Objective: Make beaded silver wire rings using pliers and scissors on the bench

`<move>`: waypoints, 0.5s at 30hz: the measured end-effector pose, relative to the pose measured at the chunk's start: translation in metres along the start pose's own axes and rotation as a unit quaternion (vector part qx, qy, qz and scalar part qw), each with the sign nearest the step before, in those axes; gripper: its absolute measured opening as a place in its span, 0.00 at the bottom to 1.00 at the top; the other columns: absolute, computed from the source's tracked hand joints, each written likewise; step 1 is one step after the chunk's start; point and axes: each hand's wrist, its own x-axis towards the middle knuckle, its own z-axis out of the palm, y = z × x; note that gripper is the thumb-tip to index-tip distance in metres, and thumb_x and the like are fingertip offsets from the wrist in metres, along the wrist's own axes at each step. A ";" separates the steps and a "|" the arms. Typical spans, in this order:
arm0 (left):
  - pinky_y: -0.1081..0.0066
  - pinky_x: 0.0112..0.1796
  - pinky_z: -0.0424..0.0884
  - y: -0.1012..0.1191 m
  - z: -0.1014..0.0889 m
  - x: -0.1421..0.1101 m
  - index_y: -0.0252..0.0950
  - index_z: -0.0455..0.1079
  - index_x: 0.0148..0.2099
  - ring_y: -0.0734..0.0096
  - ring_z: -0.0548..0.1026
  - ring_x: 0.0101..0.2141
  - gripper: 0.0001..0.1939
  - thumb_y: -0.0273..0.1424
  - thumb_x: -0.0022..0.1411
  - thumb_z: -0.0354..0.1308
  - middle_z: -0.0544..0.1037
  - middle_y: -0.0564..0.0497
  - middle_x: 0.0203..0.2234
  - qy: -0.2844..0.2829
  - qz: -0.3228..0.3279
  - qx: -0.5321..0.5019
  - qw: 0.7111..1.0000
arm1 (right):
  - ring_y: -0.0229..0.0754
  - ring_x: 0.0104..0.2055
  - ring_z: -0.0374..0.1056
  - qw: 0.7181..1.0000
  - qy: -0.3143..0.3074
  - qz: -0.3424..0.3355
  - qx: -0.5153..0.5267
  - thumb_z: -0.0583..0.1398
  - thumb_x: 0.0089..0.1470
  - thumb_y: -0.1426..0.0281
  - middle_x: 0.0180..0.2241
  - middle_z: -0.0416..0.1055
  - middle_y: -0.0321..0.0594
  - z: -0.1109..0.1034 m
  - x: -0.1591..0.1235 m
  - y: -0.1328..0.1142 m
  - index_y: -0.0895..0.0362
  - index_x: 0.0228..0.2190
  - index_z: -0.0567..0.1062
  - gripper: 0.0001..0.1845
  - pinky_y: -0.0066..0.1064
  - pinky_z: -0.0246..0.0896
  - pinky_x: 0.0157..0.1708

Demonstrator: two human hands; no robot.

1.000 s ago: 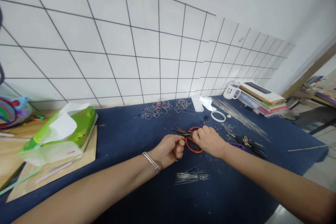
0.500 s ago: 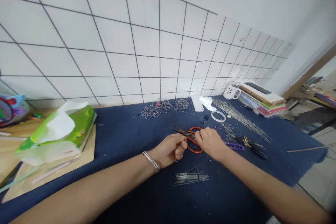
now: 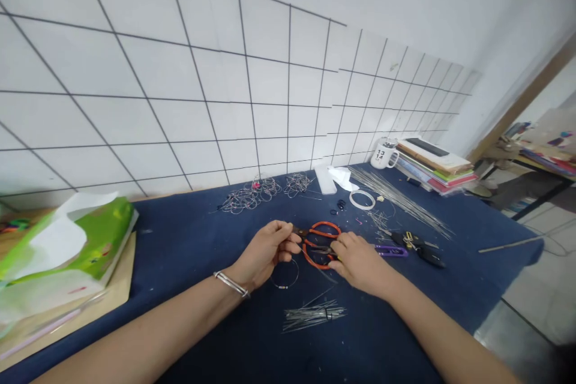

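At the far left of my head-camera view, the soft tissue pack (image 3: 108, 239) lies away from both hands; I assess it as low risk. Farther in, the tangled wire coils (image 3: 245, 199) lie near the wall. Caution: a loose end drawn into that pile could snag.

The left hand (image 3: 263, 257) is narrow, thumb and forefinger pinched on the beaded wire loop (image 3: 281, 287). The loop hangs below the fingers, its small beads at the bottom of the curve. I cannot tell whether its ends are secured. If they are open, a slack pinch could let the beads slide off.

The orange-handled scissors (image 3: 326, 224) lie between the hands, blades partly hidden by the left fingers. Probable faults: the loop catches on a handle ring, or a fingertip meets a blade edge.

The cut wire bundle (image 3: 310, 315) lies nearer the camera; a low sweep of either wrist could scatter it.

The pliers (image 3: 321, 250) point left over the scissors' handles, gripped in the right hand (image 3: 362, 263). Contact there could deflect their tips and kink the thin wire. Just beyond the knuckles, the purple-handled tool (image 3: 390, 251) could be knocked by a backward pull.
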 end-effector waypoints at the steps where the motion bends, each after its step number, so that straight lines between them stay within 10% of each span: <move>1: 0.82 0.19 0.67 0.001 -0.001 0.002 0.34 0.60 0.34 0.80 0.72 0.22 0.12 0.37 0.55 0.56 0.74 0.50 0.28 0.013 0.010 -0.001 1.000 | 0.45 0.39 0.57 1.000 -0.001 -0.003 0.004 0.50 0.54 0.57 0.36 0.62 0.45 0.000 -0.002 -0.004 0.58 0.39 0.67 0.18 0.36 0.51 0.39; 7: 0.78 0.26 0.72 0.003 0.006 0.013 0.34 0.59 0.34 0.72 0.76 0.30 0.13 0.36 0.53 0.57 0.76 0.46 0.32 0.062 0.097 0.018 0.993 | 0.49 0.43 0.56 0.998 -0.006 -0.039 0.046 0.54 0.47 0.51 0.38 0.64 0.46 -0.012 -0.010 0.000 0.58 0.40 0.69 0.26 0.39 0.49 0.43; 15: 0.71 0.28 0.73 0.015 0.041 0.073 0.33 0.58 0.33 0.68 0.76 0.30 0.14 0.37 0.53 0.57 0.76 0.48 0.29 0.089 0.240 0.071 0.964 | 0.40 0.38 0.63 0.994 0.011 0.077 0.083 0.50 0.56 0.66 0.35 0.69 0.42 -0.012 -0.005 0.076 0.54 0.37 0.73 0.14 0.28 0.53 0.38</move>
